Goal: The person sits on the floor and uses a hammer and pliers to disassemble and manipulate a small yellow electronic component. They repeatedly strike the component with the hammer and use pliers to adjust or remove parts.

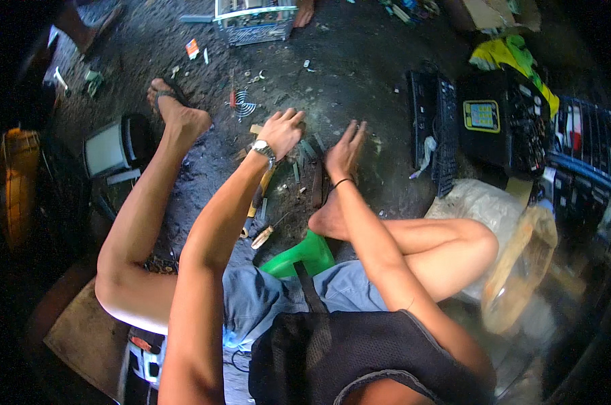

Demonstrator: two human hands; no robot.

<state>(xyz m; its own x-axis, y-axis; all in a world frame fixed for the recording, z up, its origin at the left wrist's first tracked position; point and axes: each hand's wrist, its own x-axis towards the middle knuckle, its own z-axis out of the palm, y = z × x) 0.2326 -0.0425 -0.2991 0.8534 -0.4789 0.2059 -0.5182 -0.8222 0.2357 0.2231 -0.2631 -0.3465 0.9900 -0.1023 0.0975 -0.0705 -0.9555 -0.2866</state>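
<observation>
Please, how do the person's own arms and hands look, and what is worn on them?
The left hand has a silver wristwatch with a pale dial at its wrist; the right hand has a thin, dark wristband. No gloves or sleeves are visible.

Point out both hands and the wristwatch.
Left hand (282, 133): head view, back of the hand.
Right hand (341, 160): head view, middle of the hand.
Wristwatch (260, 145): head view, its dial.

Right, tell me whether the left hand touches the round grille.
Apart: the head view shows a strip of dark floor between the left hand and the round grille.
</observation>
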